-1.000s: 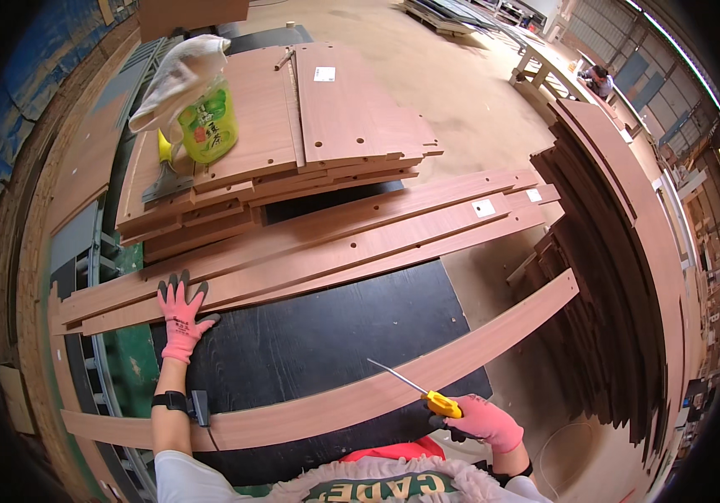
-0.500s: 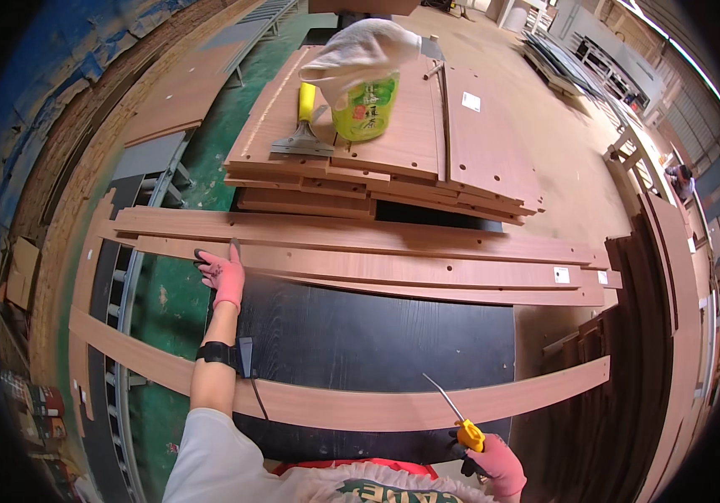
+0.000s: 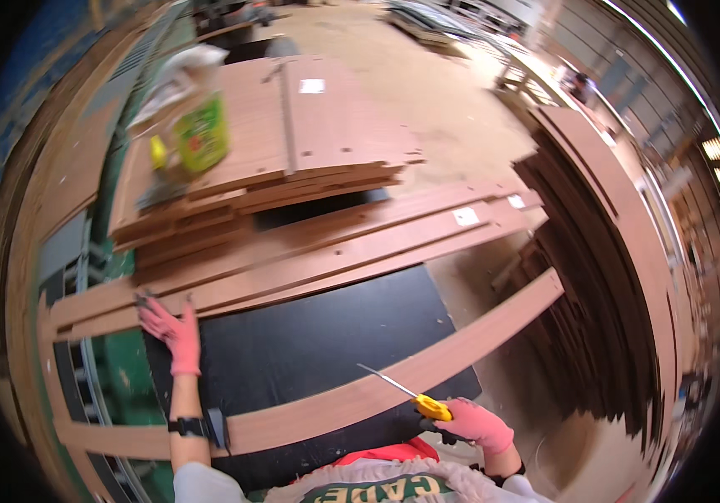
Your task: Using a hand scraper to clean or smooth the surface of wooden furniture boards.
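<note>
My left hand (image 3: 172,335), in a pink glove with dark fingertips, reaches out with fingers spread. It lies at the near edge of several long wood-grain strips (image 3: 343,261) stacked on a black board. My right hand (image 3: 477,426), gloved alike, is closed around a yellow-handled tool (image 3: 433,408) with a long thin metal shaft. Its tip points up and to the left, above a single wood-grain strip (image 3: 326,408) lying across the near part of the black board (image 3: 310,323). Whether the shaft is a blade or a rod, I cannot tell.
Farther off, a stack of wood-grain panels (image 3: 343,117) carries a yellow-green bottle (image 3: 202,138) under a white cloth (image 3: 184,75), and a yellow-handled scraper (image 3: 158,152), blurred. Dark stacked boards (image 3: 595,277) stand at right. A roller conveyor (image 3: 92,377) runs along the left. Another person (image 3: 580,86) is far right.
The view has swung to the right, so the panels and bottle sit farther left. My left hand has spread its fingers wider. The right hand's tool now points more to the left.
</note>
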`<state>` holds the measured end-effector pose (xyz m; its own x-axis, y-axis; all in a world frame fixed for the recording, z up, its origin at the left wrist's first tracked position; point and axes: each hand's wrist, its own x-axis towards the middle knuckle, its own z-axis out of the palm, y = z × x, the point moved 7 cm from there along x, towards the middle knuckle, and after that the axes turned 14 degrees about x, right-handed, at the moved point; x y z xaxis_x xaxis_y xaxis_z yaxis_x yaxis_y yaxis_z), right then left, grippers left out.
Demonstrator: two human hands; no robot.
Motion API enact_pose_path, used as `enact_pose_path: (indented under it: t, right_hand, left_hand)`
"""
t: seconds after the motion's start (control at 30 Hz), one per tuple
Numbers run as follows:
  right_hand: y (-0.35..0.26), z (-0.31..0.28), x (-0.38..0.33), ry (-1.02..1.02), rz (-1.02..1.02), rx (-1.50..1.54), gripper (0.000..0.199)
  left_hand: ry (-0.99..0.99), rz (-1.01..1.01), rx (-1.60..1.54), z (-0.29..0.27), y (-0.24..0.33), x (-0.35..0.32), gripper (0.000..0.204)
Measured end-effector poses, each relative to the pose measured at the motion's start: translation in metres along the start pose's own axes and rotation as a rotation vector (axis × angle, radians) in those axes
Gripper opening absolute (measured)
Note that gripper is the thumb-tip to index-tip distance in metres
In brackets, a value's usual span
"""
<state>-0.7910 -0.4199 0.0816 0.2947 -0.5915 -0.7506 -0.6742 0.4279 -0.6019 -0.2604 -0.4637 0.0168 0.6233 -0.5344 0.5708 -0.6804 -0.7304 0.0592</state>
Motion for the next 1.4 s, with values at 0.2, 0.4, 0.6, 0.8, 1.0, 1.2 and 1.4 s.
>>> enact_pose_path:
  t: [0.2, 0.4, 0.6, 0.8, 1.0, 1.2, 1.4]
  right_hand:
    - [-0.007, 0.005, 0.0, -0.048, -0.065, 0.036, 0.042]
    - [0.018, -0.004, -0.006, -0.038, -0.021, 0.099, 0.043]
    - [0.053, -0.013, -0.008, -0.014, 0.08, 0.186, 0.043]
    - [0.07, -0.013, -0.008, 0.002, 0.102, 0.237, 0.047]
    - [0.062, -0.015, 0.004, 0.016, -0.051, 0.207, 0.047]
    - [0.064, -0.016, 0.005, -0.006, 0.003, 0.253, 0.043]
    - [0.057, -0.017, -0.009, 0.027, 0.047, 0.2, 0.042]
  left_hand:
    - [-0.298, 1.152, -0.373, -0.061, 0.238, -0.08, 0.074]
    - [-0.248, 1.111, -0.319, -0.058, 0.38, -0.072, 0.074]
    - [-0.768, 0.915, -0.419, 0.001, 0.463, -0.021, 0.081]
    - [-1.021, 0.783, -0.387, 0.011, 0.466, -0.03, 0.077]
    - [-1.014, 0.884, -0.368, -0.004, 0.464, -0.043, 0.073]
    - [-0.41, 1.071, -0.499, -0.066, 0.409, -0.065, 0.083]
    - [-0.597, 1.111, -0.551, -0.116, 0.257, -0.129, 0.067]
